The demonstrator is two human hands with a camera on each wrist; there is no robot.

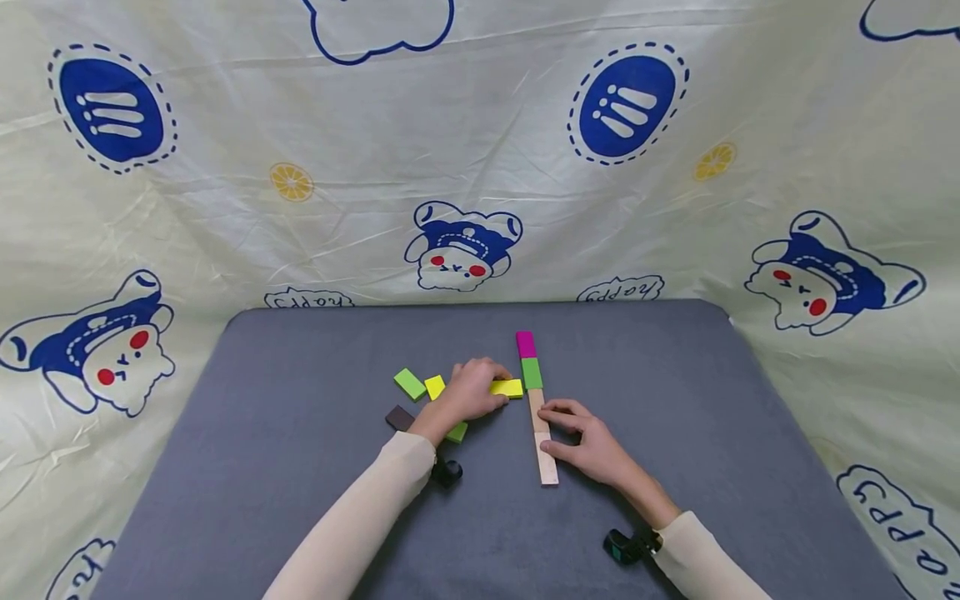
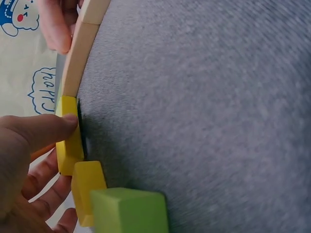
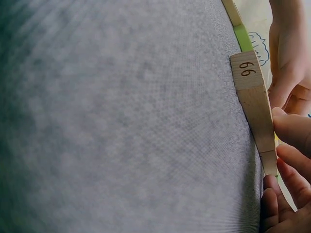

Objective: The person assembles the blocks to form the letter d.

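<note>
In the head view my left hand (image 1: 468, 392) pinches a yellow block (image 1: 510, 388) between thumb and fingers, its right end close to the row's left side. The row runs front to back: a magenta block (image 1: 526, 344) at the far end, then a green block (image 1: 532, 373), then two plain wood blocks (image 1: 548, 464) end to end. My right hand (image 1: 596, 446) lies along the row's right side, thumb and forefinger spread, fingertips right at the plain wood. The right wrist view shows the number 66 on the near plain block's end (image 3: 246, 71).
Left of the row, partly behind my left forearm, lie loose blocks: a light green block (image 1: 410, 384), a second yellow block (image 1: 435, 386), a dark brown block (image 1: 400, 418) and another green block (image 1: 457, 432). A grey cloth table (image 1: 300, 467) lies beneath; a printed curtain (image 1: 360, 125) hangs behind.
</note>
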